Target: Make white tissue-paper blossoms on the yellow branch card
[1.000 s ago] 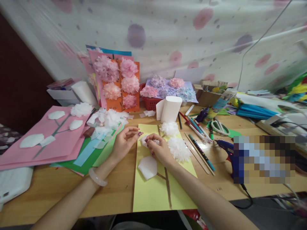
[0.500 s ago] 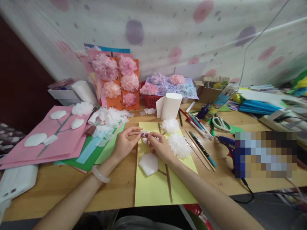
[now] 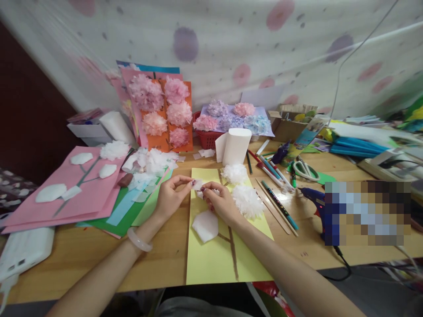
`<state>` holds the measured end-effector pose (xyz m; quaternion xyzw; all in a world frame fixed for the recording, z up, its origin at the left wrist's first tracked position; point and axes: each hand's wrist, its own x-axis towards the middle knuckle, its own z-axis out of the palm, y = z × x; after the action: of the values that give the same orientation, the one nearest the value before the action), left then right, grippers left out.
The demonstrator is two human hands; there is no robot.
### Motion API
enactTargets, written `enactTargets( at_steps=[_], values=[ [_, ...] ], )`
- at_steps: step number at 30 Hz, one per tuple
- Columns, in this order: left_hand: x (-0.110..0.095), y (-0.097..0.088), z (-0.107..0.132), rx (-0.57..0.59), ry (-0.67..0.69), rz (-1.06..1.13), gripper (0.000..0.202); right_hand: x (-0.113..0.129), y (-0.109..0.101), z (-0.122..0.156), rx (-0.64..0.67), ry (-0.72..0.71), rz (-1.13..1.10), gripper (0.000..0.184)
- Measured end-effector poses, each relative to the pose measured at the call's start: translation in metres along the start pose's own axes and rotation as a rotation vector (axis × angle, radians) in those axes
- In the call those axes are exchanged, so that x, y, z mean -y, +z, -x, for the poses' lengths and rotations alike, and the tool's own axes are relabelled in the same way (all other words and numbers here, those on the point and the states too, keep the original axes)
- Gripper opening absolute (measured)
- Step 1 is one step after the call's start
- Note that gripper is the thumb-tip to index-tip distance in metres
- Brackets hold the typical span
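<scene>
My left hand [image 3: 172, 196] and my right hand [image 3: 220, 205] meet over the top of a yellow card [image 3: 214, 259] and both pinch a small white tissue piece [image 3: 199, 186] between their fingertips. On the card lie two fluffy white tissue flowers [image 3: 246, 200], a flat white tissue stack [image 3: 205, 225] and a drawn brown stem [image 3: 233, 255]. A pale bangle [image 3: 139, 240] sits on my left wrist.
Pink and green cards [image 3: 79, 193] with white tissue shapes lie at left. An orange board with pink flowers [image 3: 165, 112], a red basket [image 3: 207, 140] and a white roll [image 3: 235, 147] stand behind. Pens [image 3: 279, 204], scissors [image 3: 306, 169] and a blue glue gun [image 3: 312, 200] lie at right.
My left hand has come in from the left to meet the right, and both now pinch the tissue piece together. The view has shifted slightly.
</scene>
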<state>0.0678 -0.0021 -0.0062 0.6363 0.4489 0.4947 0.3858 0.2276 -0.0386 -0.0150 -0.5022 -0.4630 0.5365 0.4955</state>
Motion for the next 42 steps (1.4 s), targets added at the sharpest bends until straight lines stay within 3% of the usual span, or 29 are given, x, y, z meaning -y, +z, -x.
enactTargets(
  at_steps=[8, 14, 20, 29, 38, 42],
  values=[
    [0.0, -0.001, -0.003, -0.087, -0.065, 0.046, 0.02, -0.006, -0.002, -0.004, -0.029, 0.04, -0.022, 0.017],
    [0.003, 0.0, 0.001, -0.054, 0.058, -0.059, 0.015, 0.001, -0.001, -0.003, 0.016, 0.061, -0.041, 0.035],
    [0.005, 0.002, 0.007, 0.02, 0.16, -0.141, 0.014, 0.0, -0.001, -0.004, -0.003, 0.049, -0.024, 0.021],
    [0.006, 0.003, 0.004, 0.011, 0.129, -0.036, 0.016, -0.002, 0.0, -0.003, -0.005, 0.045, 0.002, 0.021],
    [0.005, 0.001, -0.007, -0.138, -0.004, 0.078, 0.026, -0.004, -0.001, -0.005, -0.047, 0.033, 0.036, 0.022],
    [0.018, -0.021, -0.025, -0.258, 0.017, 0.022, 0.025, -0.005, -0.001, -0.005, -0.056, 0.044, 0.032, 0.022]
  ],
)
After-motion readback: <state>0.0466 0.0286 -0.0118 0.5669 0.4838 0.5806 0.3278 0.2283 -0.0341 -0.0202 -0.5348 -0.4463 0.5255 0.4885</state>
